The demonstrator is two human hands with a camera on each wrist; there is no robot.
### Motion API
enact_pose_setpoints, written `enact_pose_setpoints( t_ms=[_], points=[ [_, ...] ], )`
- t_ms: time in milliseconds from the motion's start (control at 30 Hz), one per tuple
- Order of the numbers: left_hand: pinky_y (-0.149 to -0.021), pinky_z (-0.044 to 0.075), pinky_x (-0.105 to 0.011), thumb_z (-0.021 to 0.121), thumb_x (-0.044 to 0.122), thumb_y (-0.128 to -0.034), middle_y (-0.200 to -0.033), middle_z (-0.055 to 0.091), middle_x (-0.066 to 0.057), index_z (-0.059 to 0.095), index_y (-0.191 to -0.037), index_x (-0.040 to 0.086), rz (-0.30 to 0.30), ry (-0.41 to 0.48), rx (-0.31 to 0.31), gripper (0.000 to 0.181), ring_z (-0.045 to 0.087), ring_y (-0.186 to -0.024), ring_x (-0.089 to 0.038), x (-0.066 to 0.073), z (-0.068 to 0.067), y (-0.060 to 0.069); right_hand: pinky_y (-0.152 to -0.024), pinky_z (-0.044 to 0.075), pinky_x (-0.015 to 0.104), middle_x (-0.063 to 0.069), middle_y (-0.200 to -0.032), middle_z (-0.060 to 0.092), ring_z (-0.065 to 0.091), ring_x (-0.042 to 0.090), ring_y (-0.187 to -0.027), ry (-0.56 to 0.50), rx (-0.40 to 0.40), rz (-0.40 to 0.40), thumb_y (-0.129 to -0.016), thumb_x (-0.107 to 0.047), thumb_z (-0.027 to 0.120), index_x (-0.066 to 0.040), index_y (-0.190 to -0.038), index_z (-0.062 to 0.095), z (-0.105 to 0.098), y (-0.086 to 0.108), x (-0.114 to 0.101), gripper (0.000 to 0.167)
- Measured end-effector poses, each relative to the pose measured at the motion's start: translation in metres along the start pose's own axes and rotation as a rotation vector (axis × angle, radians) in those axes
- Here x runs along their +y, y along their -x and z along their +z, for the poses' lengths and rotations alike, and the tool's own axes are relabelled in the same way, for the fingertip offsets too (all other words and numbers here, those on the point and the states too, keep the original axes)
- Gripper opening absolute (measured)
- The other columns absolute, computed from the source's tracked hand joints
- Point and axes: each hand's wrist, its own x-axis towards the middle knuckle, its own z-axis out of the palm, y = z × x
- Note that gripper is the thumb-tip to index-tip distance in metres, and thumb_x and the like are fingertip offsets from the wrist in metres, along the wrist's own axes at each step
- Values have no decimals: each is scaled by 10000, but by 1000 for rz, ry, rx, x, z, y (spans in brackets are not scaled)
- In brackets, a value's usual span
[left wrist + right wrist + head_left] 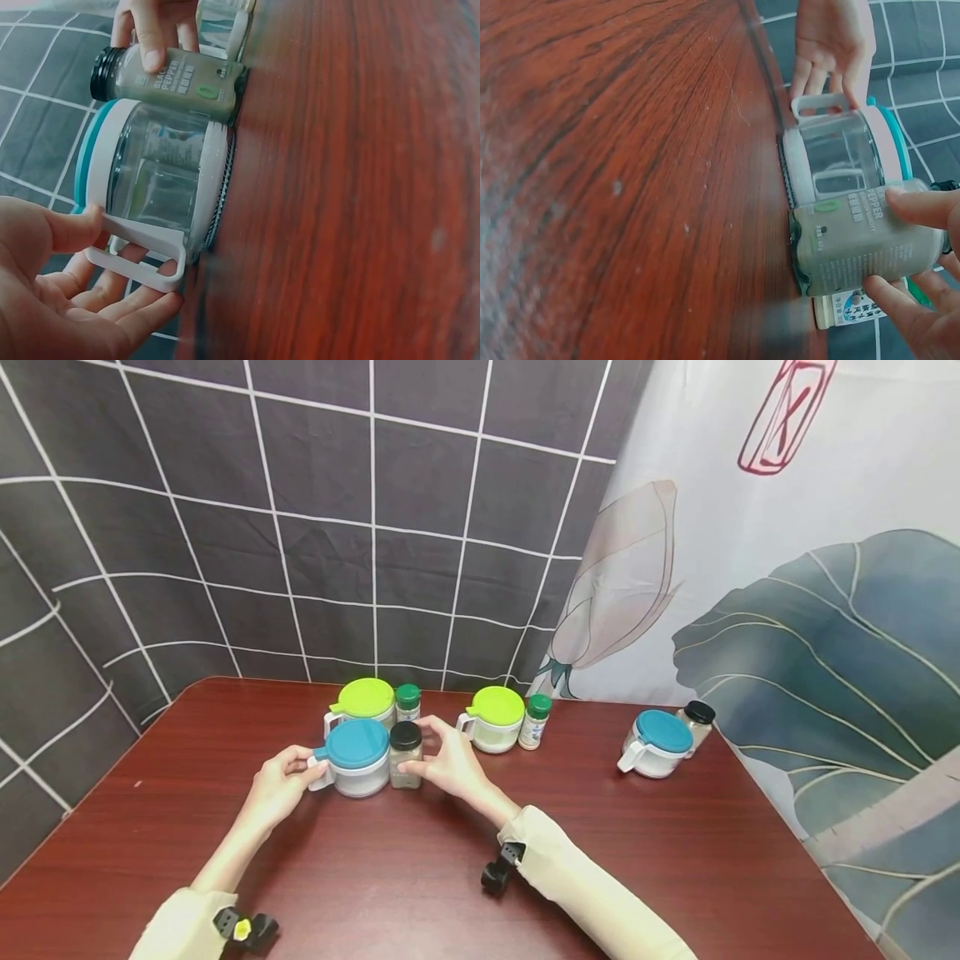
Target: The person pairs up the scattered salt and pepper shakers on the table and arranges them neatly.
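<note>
A clear seasoning jar with a blue lid and white handle stands on the table at centre left. My left hand grips its handle, thumb on top and fingers beneath, as the left wrist view shows. Right beside the jar is a black-capped pepper bottle, its label reading pepper. My right hand holds the bottle between thumb and fingers. Behind these two stand a green-lidded jar and a green-capped shaker, both partly hidden.
Farther right stand another green-lidded jar and green-capped shaker. A second blue-lidded jar and black-capped bottle are near the table's right edge. A dark grid curtain hangs behind the reddish table.
</note>
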Motion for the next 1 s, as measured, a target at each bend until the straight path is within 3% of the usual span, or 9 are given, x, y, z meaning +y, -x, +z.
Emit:
enact_pose_setpoints(
  t_ms=[200,500,833,1000],
  points=[
    [-697,442,-223,645,229,-918,-1102,674,-243,585,-1107,-29,5,-5,-3,326,620,-869,-103,0,-1,-1,-851,534,488,281,-1114,653,651,420,-1036,-9,9,11,-715,71,777,85,-1151,558,1,1,-2,489],
    [-726,442,-234,612,218,-937,-1141,647,-268,549,-1175,-29,-5,-7,18,348,649,-982,-289,2,1,1,-860,539,449,240,-1141,654,655,365,-1061,-29,38,14,-702,41,804,28,-1192,563,14,-10,37,547],
    [-766,447,-240,591,224,-949,-1181,626,-275,533,-1225,-28,-16,-14,25,378,624,-1065,-356,2,3,2,-841,559,344,166,-1112,680,674,296,-1034,38,49,14,-699,-15,826,-4,-1173,576,14,-11,38,535],
    [-860,475,-366,564,228,-961,-1208,611,-284,511,-1257,-20,-23,-24,36,390,606,-1117,-390,2,4,4,-857,555,366,157,-1117,683,678,288,-1028,58,50,18,-703,-24,826,-13,-1184,580,14,-11,36,540]
  ],
)
